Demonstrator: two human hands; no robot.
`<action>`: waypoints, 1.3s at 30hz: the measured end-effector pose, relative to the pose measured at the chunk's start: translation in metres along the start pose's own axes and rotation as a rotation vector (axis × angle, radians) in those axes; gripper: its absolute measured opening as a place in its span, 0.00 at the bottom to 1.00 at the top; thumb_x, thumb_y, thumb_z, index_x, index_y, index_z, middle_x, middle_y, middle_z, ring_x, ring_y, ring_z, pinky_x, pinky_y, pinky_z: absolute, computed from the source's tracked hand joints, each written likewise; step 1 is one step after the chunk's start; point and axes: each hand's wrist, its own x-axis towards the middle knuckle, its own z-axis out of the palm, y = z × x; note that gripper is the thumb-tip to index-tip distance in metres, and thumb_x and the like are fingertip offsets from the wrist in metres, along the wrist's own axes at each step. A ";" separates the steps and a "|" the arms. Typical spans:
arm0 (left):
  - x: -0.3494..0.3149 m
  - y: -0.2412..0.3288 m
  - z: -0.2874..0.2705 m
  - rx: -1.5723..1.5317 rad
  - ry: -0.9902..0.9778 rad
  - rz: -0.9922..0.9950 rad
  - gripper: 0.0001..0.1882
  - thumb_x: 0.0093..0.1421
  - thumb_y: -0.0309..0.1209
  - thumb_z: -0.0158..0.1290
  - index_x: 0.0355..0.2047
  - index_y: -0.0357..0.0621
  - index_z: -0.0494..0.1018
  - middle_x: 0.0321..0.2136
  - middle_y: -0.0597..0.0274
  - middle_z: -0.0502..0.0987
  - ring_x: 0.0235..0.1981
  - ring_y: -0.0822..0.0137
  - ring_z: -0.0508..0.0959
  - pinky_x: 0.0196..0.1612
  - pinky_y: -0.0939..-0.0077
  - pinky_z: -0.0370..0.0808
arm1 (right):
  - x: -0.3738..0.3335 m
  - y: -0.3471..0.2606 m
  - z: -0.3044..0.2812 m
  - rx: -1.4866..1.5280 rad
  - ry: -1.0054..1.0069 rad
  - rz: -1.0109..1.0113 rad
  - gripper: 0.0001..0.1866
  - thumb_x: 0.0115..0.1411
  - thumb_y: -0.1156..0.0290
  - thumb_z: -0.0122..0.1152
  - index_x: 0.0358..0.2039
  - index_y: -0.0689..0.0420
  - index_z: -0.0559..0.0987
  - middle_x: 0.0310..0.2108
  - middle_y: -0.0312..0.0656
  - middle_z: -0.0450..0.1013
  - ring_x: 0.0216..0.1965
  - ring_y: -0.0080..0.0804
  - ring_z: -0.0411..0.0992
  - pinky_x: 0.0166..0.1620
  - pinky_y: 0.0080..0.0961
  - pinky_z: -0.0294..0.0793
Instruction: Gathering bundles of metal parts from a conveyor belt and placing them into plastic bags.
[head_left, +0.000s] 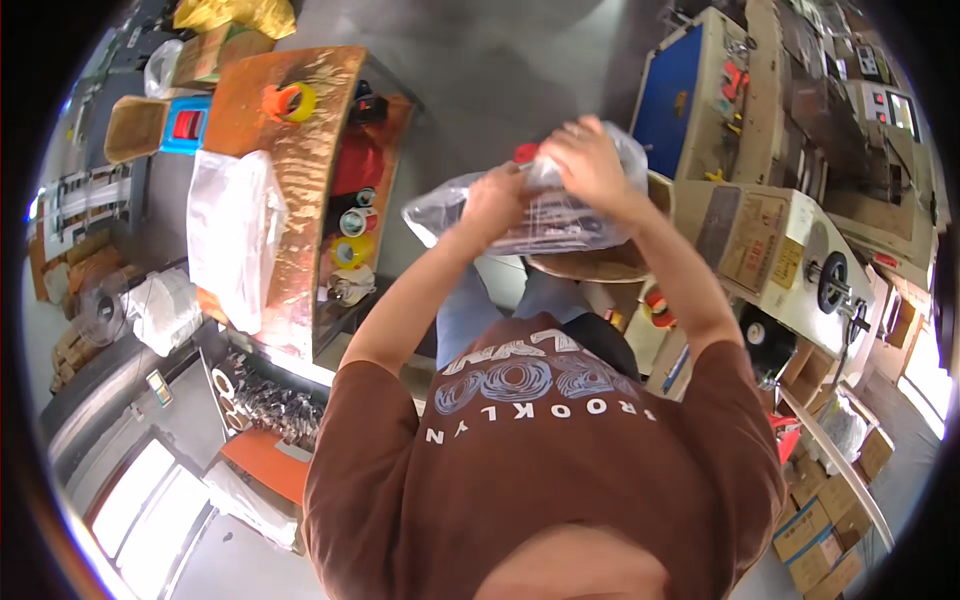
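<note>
A clear plastic bag (570, 232) with dark, flat-looking contents is held out in front of my body. What lies inside cannot be made out through the glossy film. My left hand (494, 205) is closed on the bag's upper left part. Further right and a bit higher, my right hand (588, 165) grips the gathered top of the bag, its fingers bent over the film. Between the two hands a small red thing (526, 152) shows; its kind is unclear. Beneath the bag, a brown open container (590, 267) is partly covered by it.
To the left stands a worn wooden table (310, 150) with tape rolls (290, 102), a white plastic sheet (235, 225) and a shelf of rolls underneath. On the right are a cardboard box (745, 235), a machine with a black handwheel (832, 283) and a blue-panelled cabinet (670, 95).
</note>
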 end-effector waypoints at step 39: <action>-0.122 -0.439 -0.388 -0.001 1.040 -1.136 0.18 0.60 0.38 0.44 0.31 0.35 0.77 0.20 0.46 0.75 0.23 0.59 0.72 0.34 0.67 0.67 | 0.442 -0.224 0.437 0.812 -0.678 0.203 0.44 0.40 0.60 0.68 0.55 0.66 0.58 0.49 0.52 0.62 0.50 0.50 0.63 0.51 0.33 0.64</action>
